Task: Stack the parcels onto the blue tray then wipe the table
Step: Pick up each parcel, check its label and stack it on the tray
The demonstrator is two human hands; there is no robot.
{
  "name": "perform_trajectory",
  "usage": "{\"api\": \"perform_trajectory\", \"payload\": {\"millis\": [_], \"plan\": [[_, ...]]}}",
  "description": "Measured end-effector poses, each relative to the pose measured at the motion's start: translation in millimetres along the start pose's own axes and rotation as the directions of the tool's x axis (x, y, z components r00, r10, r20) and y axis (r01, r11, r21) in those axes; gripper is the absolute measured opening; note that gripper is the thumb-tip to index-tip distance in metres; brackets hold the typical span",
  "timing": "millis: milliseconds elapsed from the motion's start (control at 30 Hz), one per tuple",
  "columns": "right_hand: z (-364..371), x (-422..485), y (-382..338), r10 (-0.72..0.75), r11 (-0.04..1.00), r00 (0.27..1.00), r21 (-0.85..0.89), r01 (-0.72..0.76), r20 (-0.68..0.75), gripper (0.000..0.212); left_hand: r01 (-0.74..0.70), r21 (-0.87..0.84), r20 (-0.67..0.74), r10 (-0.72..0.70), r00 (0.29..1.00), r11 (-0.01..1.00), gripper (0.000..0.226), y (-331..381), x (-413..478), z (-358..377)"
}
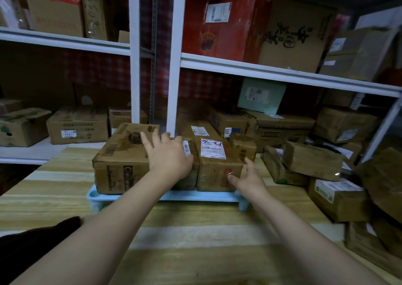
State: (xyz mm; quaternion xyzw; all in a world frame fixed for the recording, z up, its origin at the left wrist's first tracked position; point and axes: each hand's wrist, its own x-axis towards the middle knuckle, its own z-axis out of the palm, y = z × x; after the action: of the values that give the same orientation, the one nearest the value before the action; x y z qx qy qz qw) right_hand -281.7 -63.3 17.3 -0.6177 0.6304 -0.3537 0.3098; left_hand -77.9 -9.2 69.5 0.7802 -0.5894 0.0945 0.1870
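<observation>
A light blue tray (195, 196) sits on the striped wooden table (195, 241). On it stand a large brown parcel (121, 154) at the left and a smaller parcel with a white label (215, 165) at the right, with a narrow one between them. My left hand (167, 154) lies flat with fingers spread over the top where the large and middle parcels meet. My right hand (248, 179) is open, its fingers against the labelled parcel's near right corner. Neither hand grips anything.
Loose parcels (311, 160) are piled on the table's right side, reaching the near right edge. White shelving (282, 71) full of boxes stands behind the table. A dark cloth or sleeve (32, 241) lies at the near left.
</observation>
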Motion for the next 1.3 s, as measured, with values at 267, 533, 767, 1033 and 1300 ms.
{"api": "perform_trajectory", "payload": {"millis": [267, 533, 767, 1033, 1300], "plan": [[-103, -18, 38, 0.062, 0.996, 0.964, 0.071, -0.045, -0.259, 0.034, -0.225, -0.390, -0.004, 0.242, 0.970, 0.893, 0.030, 102, -11, 21], [-204, -47, 87, 0.033, 0.997, 0.516, 0.062, 0.038, -0.856, 0.024, -0.332, -0.610, 0.051, 0.454, 0.889, 0.719, 0.038, 232, -43, 32], [-274, -64, 145, 0.382, 0.922, 0.223, 0.350, -0.168, -0.897, 0.042, -0.242, -0.787, 0.208, 0.614, 0.762, 0.567, 0.049, 321, -78, 45], [-272, -62, 168, 0.460, 0.873, 0.483, 0.479, -0.092, -0.745, 0.061, -0.121, -0.883, 0.315, 0.764, 0.563, 0.454, 0.071, 369, -90, 28], [-258, -72, 145, 0.474, 0.737, 0.476, 0.630, 0.246, -0.741, 0.040, 0.013, -0.979, 0.153, 0.681, 0.716, 0.206, 0.051, 353, -89, 24]]}}
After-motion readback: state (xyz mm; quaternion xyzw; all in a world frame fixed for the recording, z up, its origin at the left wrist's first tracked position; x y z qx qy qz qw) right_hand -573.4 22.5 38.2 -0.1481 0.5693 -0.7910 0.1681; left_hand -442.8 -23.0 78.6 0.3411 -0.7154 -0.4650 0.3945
